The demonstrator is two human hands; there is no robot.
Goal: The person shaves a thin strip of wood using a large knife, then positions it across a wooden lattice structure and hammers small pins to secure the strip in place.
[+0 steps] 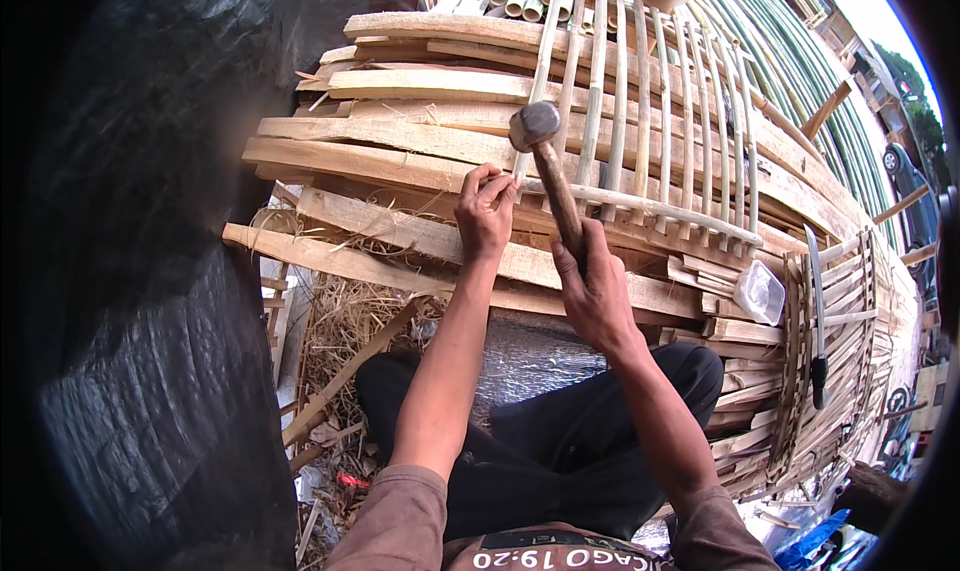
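Note:
In my right hand (pixel 598 293) is a hammer (pixel 557 186) with a wooden handle and a rounded metal head, raised over the work. My left hand (pixel 484 211) is closed in a pinch at the near left corner of a bamboo lattice (pixel 641 111). What sits between those fingertips is too small to make out. Several thin upright slats form the lattice, joined along the near side by a crosswise bamboo strip (pixel 668 209). It lies on a stack of rough wooden planks (pixel 420 156).
A long-bladed knife (pixel 818 316) with a black handle rests on bundled slats (pixel 845 361) at the right. Beside it is a clear plastic container (pixel 760 293). Dark sheeting (pixel 170 371) hangs at left, near shavings (pixel 345 341). Green bamboo poles (pixel 790 81) lie behind.

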